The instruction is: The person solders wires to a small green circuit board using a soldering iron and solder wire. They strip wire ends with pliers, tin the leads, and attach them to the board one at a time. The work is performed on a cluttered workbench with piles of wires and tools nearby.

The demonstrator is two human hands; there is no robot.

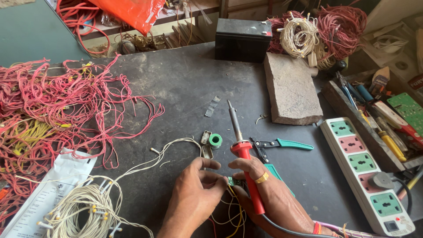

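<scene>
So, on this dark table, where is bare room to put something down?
Bare dark tabletop lies between the tangled red wires, the black box-shaped battery and the grey stone slab. It is crowded around both hands, beside the white power strip, and over the coiled white wires.

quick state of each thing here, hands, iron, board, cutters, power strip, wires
left hand: pinching the small board
right hand: gripping the soldering iron
soldering iron: held, tip up and away from the board
board: held between both hands
cutters: lying on the table, unheld
power strip: one plug in
red wires: loose tangle
white wires: coiled
</scene>
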